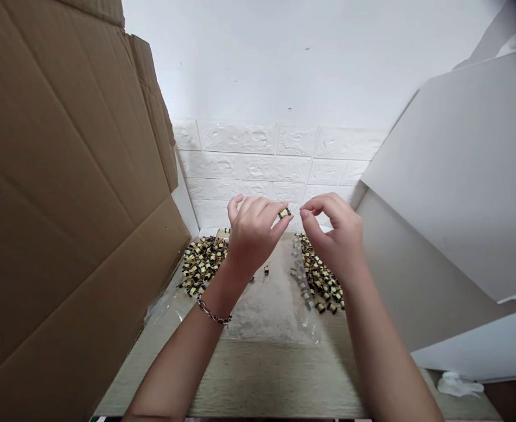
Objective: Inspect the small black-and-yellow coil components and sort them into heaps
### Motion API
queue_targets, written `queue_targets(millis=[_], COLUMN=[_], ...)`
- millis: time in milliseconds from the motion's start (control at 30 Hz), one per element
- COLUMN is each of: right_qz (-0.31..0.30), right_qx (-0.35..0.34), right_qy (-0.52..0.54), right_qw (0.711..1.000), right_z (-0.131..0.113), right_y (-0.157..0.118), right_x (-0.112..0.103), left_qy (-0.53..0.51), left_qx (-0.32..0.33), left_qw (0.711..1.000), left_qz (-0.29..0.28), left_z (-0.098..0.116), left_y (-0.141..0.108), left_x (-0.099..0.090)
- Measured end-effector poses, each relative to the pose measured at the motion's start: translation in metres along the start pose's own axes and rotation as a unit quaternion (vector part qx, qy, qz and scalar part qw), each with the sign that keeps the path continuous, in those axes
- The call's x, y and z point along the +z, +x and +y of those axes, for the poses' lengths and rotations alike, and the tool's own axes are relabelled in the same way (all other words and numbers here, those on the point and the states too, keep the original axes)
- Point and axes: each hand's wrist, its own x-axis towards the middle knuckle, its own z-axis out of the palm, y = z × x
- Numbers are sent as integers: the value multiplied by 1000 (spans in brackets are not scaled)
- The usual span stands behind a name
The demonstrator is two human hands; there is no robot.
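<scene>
My left hand [253, 237] pinches a small transformer [284, 213], yellow in the middle with black ends, between thumb and forefinger above the table. A chain bracelet [213, 312] circles that wrist. Just to the right, my right hand [335, 231] is closed in a pinch, thumb tip against forefinger; whatever its fingertips hold, if anything, is too small to make out. The fingertips of both hands are a short gap apart. Below them, one loose transformer [266, 270] lies on a clear plastic bag [271, 316].
A heap of similar transformers [203, 258] lies at the left, another heap [322, 281] at the right. A tall cardboard sheet [73, 193] walls the left side; white panels [455, 176] stand at the right. A white brick-patterned wall [258, 140] rises behind the wooden table [275, 381].
</scene>
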Motion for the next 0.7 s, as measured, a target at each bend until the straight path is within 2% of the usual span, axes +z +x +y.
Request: queue_targets(millis=[200,367,700], right_qz=[5,32,73], right_qx=[-13,-71,-158], right_qy=[-22,-36,-78], right_qw=[1000,996,982], right_z=[2,4,4], right_y=[-1,-3,-7], right_x=[4,7,11], left_qy=[29,34,2], left_qx=[21,26,-43], left_qw=[999,999,999], left_qz=[4,17,-7], left_z=[1,1,-2], left_y=[-1,-1,2], left_x=[3,5,-4])
